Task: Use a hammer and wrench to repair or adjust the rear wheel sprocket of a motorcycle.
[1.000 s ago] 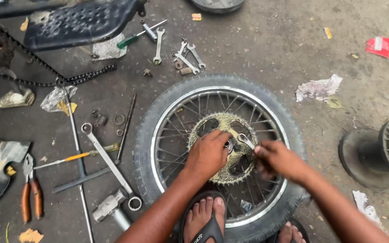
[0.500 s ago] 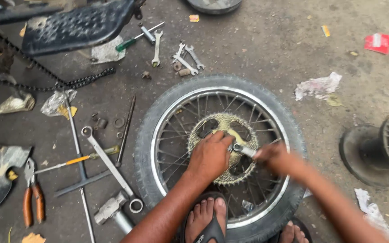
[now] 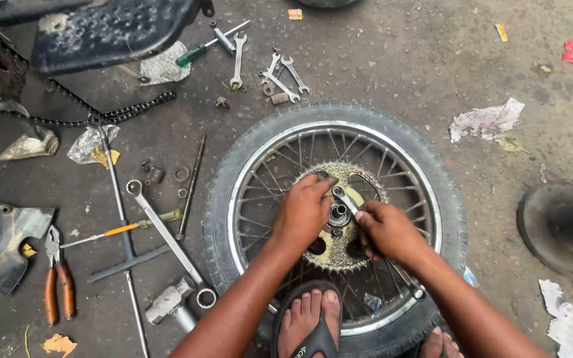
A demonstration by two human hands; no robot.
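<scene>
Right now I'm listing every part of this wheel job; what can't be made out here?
- Head view: hub centre mostly hidden by left hand and right hand.
- Spanner: handle hidden under the right hand.
- Wheel: near rim covered by arms and feet.
- Black stand: cut by right edge.

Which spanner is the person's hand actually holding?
The one gripped by the right hand, a spanner set on the wheel hub. The other spanners and the long ring spanner lie untouched on the ground.
</scene>
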